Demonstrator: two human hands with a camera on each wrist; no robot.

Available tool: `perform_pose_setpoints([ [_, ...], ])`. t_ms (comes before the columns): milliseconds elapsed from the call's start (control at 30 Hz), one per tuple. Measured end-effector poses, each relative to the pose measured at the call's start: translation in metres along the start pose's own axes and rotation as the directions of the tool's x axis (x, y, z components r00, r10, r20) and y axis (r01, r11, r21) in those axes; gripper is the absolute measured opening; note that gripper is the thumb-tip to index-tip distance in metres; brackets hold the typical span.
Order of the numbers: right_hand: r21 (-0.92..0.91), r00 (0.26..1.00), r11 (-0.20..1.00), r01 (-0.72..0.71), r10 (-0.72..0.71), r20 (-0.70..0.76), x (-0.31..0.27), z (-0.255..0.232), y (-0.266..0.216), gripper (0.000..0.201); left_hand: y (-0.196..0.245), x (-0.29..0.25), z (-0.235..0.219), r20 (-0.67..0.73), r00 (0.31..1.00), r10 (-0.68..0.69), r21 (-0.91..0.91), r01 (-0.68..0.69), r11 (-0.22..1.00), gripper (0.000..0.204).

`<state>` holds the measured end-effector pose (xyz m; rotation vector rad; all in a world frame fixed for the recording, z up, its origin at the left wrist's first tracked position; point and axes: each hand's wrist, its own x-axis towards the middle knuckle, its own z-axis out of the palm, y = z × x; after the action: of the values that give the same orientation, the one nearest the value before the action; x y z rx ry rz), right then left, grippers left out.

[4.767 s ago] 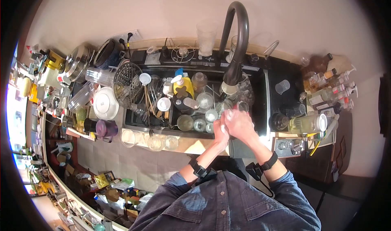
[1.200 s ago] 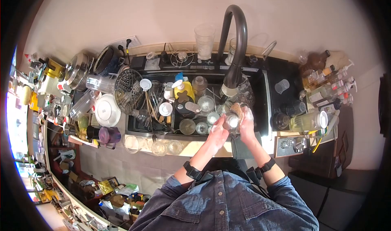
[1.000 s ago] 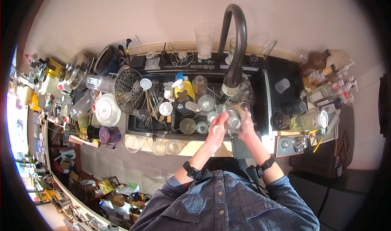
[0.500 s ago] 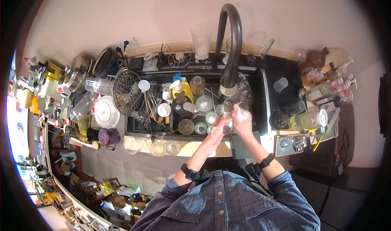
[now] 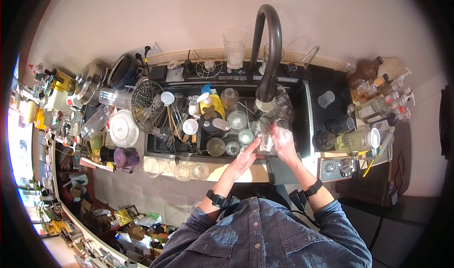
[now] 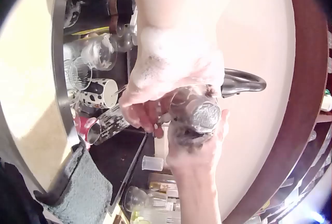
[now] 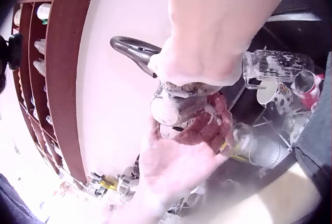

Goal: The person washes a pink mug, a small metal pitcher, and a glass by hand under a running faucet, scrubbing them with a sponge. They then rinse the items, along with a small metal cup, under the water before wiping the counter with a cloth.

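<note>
over by the black faucet [image 5: 268, 79], the left hand [image 5: 245, 160] grips a soapy glass [image 7: 167, 109]; the right hand [image 5: 284, 142] holds a brown sponge [image 7: 191, 87] against it.

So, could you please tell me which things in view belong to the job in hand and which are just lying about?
In the job, it seems:
left hand
right hand
the glass they hold
faucet

Apparently just lying about:
white plate
purple cup
clear tumbler
</note>
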<state>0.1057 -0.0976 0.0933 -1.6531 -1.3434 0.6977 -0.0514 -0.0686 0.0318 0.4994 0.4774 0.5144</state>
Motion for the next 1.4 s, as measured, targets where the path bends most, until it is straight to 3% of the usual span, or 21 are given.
perform_pose_setpoints([
  [100,0.224,0.998,0.974,-0.019,0.031,-0.05,-0.003,0.004,0.006,0.041,0.012,-0.003,0.019,0.08,0.995,-0.051,-0.115,0.06,0.992,0.042],
  [200,0.242,0.996,0.966,-0.092,0.093,0.006,-0.003,0.0,0.008,0.044,0.006,-0.004,0.004,0.116,0.986,-0.118,-0.196,0.139,0.971,0.04],
  [300,0.231,0.948,0.929,-0.288,0.243,0.205,-0.002,-0.012,-0.001,0.045,0.003,-0.005,0.004,-0.046,0.991,-0.13,0.036,0.131,0.991,0.039],
  [333,0.177,0.954,0.955,-0.237,0.194,0.231,-0.002,-0.011,0.015,0.041,0.004,-0.008,0.005,-0.12,0.982,-0.144,0.241,0.169,0.956,0.038],
  [433,-0.066,0.911,0.99,-0.121,0.137,0.389,0.003,-0.02,-0.014,0.034,0.013,-0.008,0.019,-0.078,0.995,-0.065,0.659,0.1,0.746,0.042],
  [467,-0.108,0.925,0.99,0.087,-0.04,0.378,0.002,-0.017,-0.009,0.029,0.008,-0.006,0.022,0.01,0.993,0.12,0.741,-0.088,0.665,0.049],
  [567,0.019,0.923,0.975,-0.222,0.203,0.327,-0.002,-0.016,-0.006,0.03,0.012,-0.009,0.026,-0.166,0.978,0.131,0.888,0.09,0.45,0.051],
  [600,0.058,0.94,0.975,-0.215,0.19,0.282,-0.004,-0.016,-0.003,0.031,0.024,-0.014,0.037,-0.181,0.976,0.119,0.904,0.118,0.411,0.046],
  [667,0.134,0.968,0.972,-0.192,0.165,0.19,-0.005,-0.016,0.011,0.035,0.021,-0.013,0.04,-0.204,0.956,0.208,0.767,0.024,0.641,0.042],
  [700,0.28,0.968,0.929,-0.241,0.21,0.139,-0.006,-0.012,0.018,0.036,0.021,-0.012,0.041,-0.224,0.942,0.25,0.679,-0.034,0.734,0.04],
  [767,0.557,0.946,0.776,-0.295,0.318,0.059,-0.008,-0.004,0.029,0.038,0.018,-0.011,0.036,-0.208,0.956,0.205,0.58,-0.048,0.813,0.034],
  [867,0.519,0.946,0.819,-0.246,0.319,-0.054,-0.009,0.006,0.02,0.039,-0.001,-0.005,0.029,-0.191,0.969,0.154,0.352,-0.079,0.933,0.033],
  [967,0.473,0.945,0.849,-0.237,0.315,-0.09,-0.014,0.01,0.017,0.038,-0.019,-0.001,0.018,-0.211,0.946,0.245,0.34,-0.164,0.926,0.035],
  [1033,0.521,0.928,0.797,-0.306,0.372,-0.023,-0.017,0.012,0.026,0.039,-0.033,0.006,0.013,-0.331,0.903,0.275,0.292,-0.179,0.939,0.035],
  [1100,0.632,0.883,0.655,-0.414,0.459,0.103,-0.017,0.018,0.052,0.051,-0.043,0.014,0.006,-0.469,0.834,0.289,0.228,-0.202,0.953,0.033],
  [1200,0.672,0.863,0.582,-0.458,0.473,0.178,-0.015,0.012,0.034,0.055,-0.04,0.014,0.0,-0.353,0.879,0.319,0.215,-0.256,0.942,0.03],
  [1300,0.502,0.909,0.769,-0.395,0.408,0.088,-0.012,0.003,0.0,0.054,-0.031,0.008,0.003,-0.236,0.933,0.27,0.199,-0.226,0.954,0.04],
  [1333,0.524,0.92,0.763,-0.379,0.371,0.125,-0.013,-0.001,-0.003,0.048,-0.029,0.007,0.006,-0.243,0.933,0.265,0.247,-0.205,0.947,0.037],
  [1400,0.122,0.887,0.912,-0.391,0.339,0.313,-0.001,-0.014,0.008,0.047,-0.021,0.005,0.017,-0.257,0.932,0.257,0.342,-0.161,0.926,0.034],
])
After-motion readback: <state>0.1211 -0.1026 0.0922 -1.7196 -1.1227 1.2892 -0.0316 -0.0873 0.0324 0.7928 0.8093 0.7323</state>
